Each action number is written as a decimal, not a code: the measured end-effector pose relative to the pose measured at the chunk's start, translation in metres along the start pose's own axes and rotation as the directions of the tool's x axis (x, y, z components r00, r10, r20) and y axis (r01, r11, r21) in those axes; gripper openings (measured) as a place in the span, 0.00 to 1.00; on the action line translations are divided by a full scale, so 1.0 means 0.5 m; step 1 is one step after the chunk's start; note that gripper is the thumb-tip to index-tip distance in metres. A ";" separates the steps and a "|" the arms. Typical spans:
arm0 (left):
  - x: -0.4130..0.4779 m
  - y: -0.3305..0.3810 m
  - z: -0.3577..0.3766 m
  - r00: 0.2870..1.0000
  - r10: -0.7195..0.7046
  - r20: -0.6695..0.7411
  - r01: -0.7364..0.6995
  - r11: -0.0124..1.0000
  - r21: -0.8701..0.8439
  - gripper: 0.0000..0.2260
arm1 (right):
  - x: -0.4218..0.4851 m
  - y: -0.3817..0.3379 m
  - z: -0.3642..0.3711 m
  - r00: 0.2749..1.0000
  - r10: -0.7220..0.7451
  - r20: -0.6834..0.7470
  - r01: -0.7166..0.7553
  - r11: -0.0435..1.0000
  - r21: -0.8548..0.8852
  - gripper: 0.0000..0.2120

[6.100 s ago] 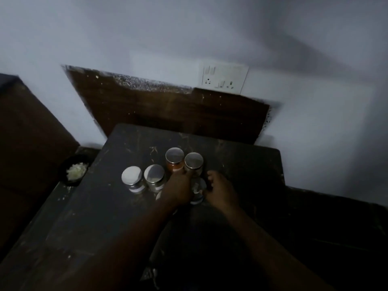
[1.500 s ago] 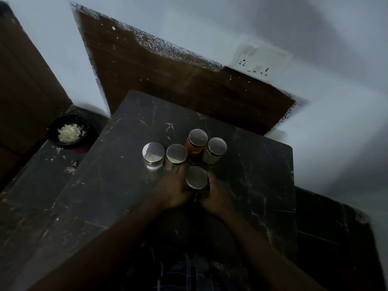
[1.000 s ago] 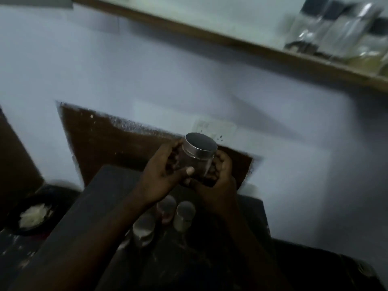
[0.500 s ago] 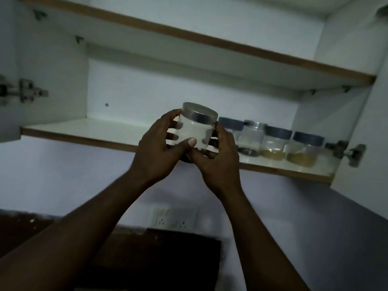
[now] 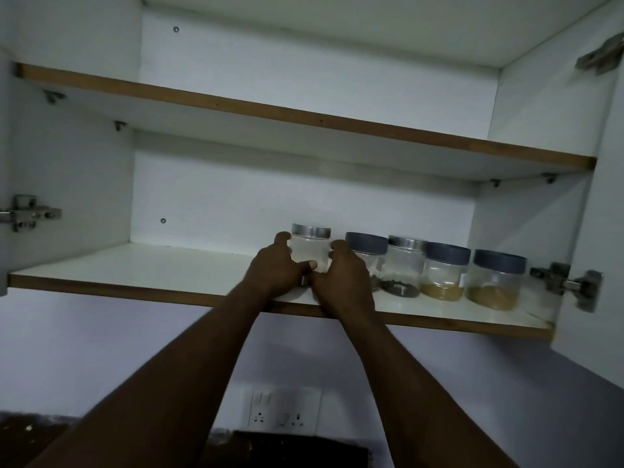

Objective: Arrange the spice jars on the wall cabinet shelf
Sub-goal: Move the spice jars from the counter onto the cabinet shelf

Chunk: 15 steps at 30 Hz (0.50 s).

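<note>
A clear spice jar (image 5: 310, 251) with a silver lid and pale contents stands on the lower shelf (image 5: 135, 270) of the open wall cabinet. My left hand (image 5: 274, 269) grips its left side and my right hand (image 5: 341, 278) grips its right side. It sits at the left end of a row of several jars: a blue-lidded jar (image 5: 368, 253) partly hidden by my right hand, a silver-lidded jar (image 5: 402, 265) with dark bits, and two blue-lidded jars (image 5: 443, 271) (image 5: 495, 280) with brown powder.
The upper shelf (image 5: 304, 118) runs across above the jars. Door hinges sit at the left (image 5: 27, 212) and right (image 5: 567, 285) sides. A wall socket plate (image 5: 282, 412) is below the cabinet. The lower shelf's left half is bare.
Both hands lifted the silver-lidded jar from the dark table up to the cabinet and moved it forward onto the lower shelf, left of the row of jars.
</note>
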<state>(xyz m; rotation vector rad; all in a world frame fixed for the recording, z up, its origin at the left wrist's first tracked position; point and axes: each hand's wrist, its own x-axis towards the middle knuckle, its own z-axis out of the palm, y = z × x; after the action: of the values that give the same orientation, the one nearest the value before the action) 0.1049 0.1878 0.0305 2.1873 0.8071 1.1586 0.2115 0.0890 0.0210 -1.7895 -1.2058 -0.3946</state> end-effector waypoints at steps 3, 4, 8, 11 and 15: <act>0.021 -0.013 0.012 0.999 -0.015 0.048 0.011 0.996 0.087 0.35 | 0.007 0.001 0.015 0.999 0.023 -0.040 -0.025 0.998 -0.056 0.28; 0.027 -0.012 0.016 0.997 -0.028 0.077 0.017 0.990 0.140 0.37 | 0.010 0.003 0.018 0.998 0.037 -0.059 -0.042 0.996 -0.073 0.27; 0.034 -0.013 0.030 0.988 -0.062 0.138 0.020 0.958 0.286 0.38 | 0.014 0.006 0.023 0.990 0.049 -0.132 -0.064 0.992 -0.112 0.28; 0.021 -0.015 0.029 0.996 -0.030 0.079 0.007 0.959 0.285 0.34 | 0.010 0.002 0.024 0.982 0.026 -0.185 -0.044 0.994 -0.097 0.26; -0.027 0.009 0.007 0.992 0.055 -0.115 -0.027 0.972 0.233 0.33 | -0.008 -0.006 0.002 0.965 -0.065 -0.252 0.067 0.998 0.002 0.16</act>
<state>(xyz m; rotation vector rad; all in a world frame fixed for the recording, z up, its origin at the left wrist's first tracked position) 0.1029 0.1746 0.0247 2.3489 0.9968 1.2834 0.2066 0.0877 0.0192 -1.6367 -1.0866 -0.6339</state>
